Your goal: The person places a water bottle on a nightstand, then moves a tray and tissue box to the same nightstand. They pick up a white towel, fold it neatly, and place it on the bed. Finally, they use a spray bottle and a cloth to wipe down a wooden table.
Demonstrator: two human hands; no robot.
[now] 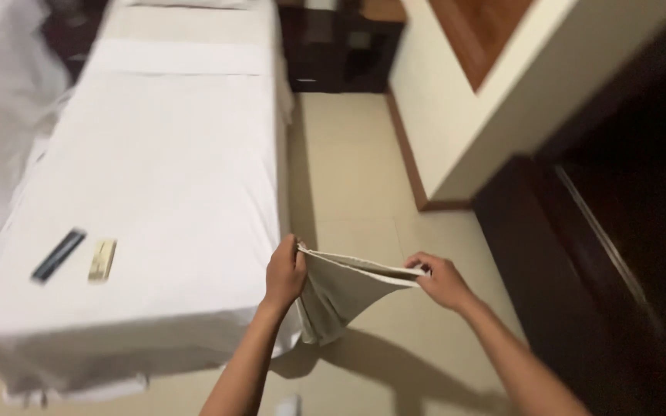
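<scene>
A small off-white cloth [341,296] hangs stretched between my two hands above the tiled floor, just off the bed's near right corner. My left hand [284,271] pinches its left top corner. My right hand [442,279] pinches the right top corner. The upper edge runs taut between them and the rest sags down in folds toward the left.
A bed with a white sheet [156,177] fills the left side; a dark remote [58,255] and a small yellowish card-like object [102,260] lie near its foot. Beige floor tiles [348,177] run between the bed and a cream wall [456,115]. Dark wooden furniture [618,254] stands at right.
</scene>
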